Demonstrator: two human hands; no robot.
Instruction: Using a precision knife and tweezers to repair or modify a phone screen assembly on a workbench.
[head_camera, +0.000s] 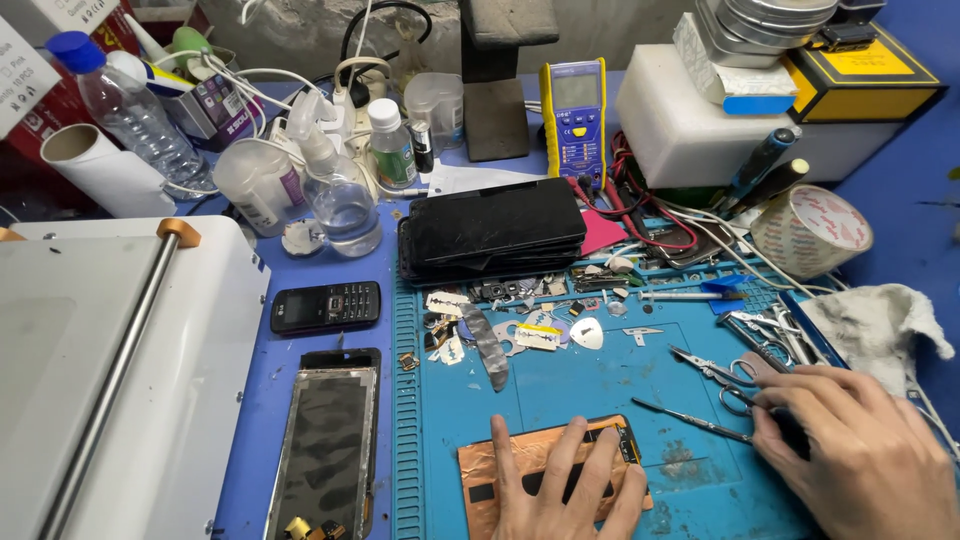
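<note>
My left hand (565, 490) lies flat, fingers spread, on a copper-backed phone panel (490, 465) that rests on the blue work mat (600, 385). My right hand (860, 450) sits at the mat's right edge, fingers curled around the handles of small scissors (722, 375). Just left of it lies a thin dark pick tool (690, 420); whether the hand touches that tool I cannot tell.
A stack of black phone screens (490, 230) stands at the mat's back. A small black keypad phone (325, 306) and a stripped phone frame (325, 440) lie left. A white machine (110, 370) fills the left. Bottles (340, 195), a yellow multimeter (574, 115), tape roll (810, 230), cloth (875, 320) crowd the back and right.
</note>
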